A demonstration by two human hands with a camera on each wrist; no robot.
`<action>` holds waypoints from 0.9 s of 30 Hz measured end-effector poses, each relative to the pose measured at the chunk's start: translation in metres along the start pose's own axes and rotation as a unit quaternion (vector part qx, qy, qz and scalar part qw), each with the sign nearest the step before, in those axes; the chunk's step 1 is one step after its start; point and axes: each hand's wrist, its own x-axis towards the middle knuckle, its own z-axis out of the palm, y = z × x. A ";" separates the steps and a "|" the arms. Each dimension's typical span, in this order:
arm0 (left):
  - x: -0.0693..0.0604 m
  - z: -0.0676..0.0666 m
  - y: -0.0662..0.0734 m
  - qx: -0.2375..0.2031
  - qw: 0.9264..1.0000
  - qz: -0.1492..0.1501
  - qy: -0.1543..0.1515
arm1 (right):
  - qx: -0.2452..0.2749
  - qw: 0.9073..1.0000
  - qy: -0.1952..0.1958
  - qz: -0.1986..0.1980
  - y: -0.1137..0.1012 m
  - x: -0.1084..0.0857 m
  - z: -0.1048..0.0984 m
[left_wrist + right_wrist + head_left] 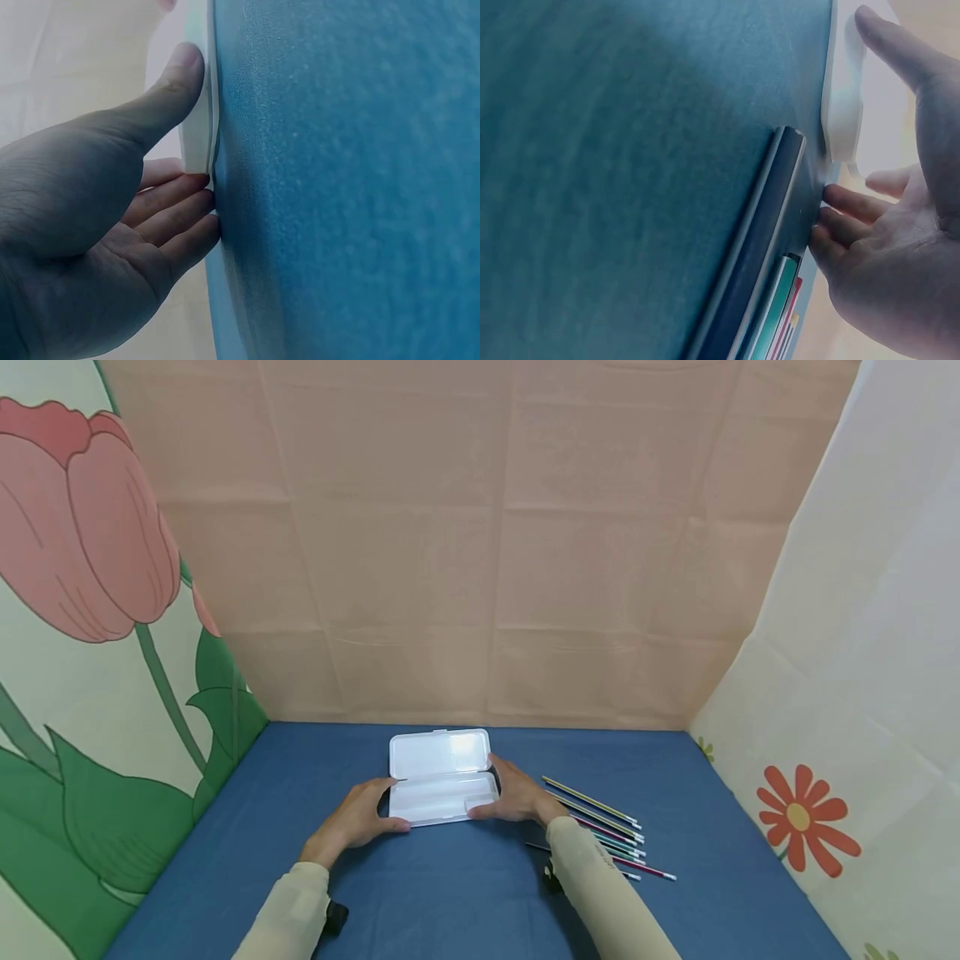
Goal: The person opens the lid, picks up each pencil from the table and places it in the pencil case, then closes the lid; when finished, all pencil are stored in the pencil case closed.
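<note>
A white plastic pencil case [431,802] lies unfolded on the blue cloth in the head view, its lid [440,753] tipped back at the far side. No contents show inside it. My left hand [356,814] grips the left end, thumb on the near edge and fingers round the side; the left wrist view shows those fingertips at the case wall [196,135]. At the opposite end, my right hand [516,792] holds the case between the thumb at the near corner and the fingers along the right side. Several pencils [592,808] lie just right of that hand, partly hidden by the forearm.
Blue cloth [450,902] covers the table. Behind it rises a beige fabric backdrop [495,568]. Printed panels with a tulip [82,527] and a red flower [798,814] flank the table. A dark pencil [754,247] lies close to the right hand.
</note>
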 end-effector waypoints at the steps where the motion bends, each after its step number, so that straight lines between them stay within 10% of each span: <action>1: 0.000 0.000 0.000 0.001 1.000 -0.001 -0.001 | -0.001 1.000 0.000 -0.001 0.000 0.000 0.000; 27: 0.000 -0.001 0.002 -0.004 1.000 -0.025 -0.005 | -0.058 0.991 -0.006 -0.121 0.013 -0.050 -0.029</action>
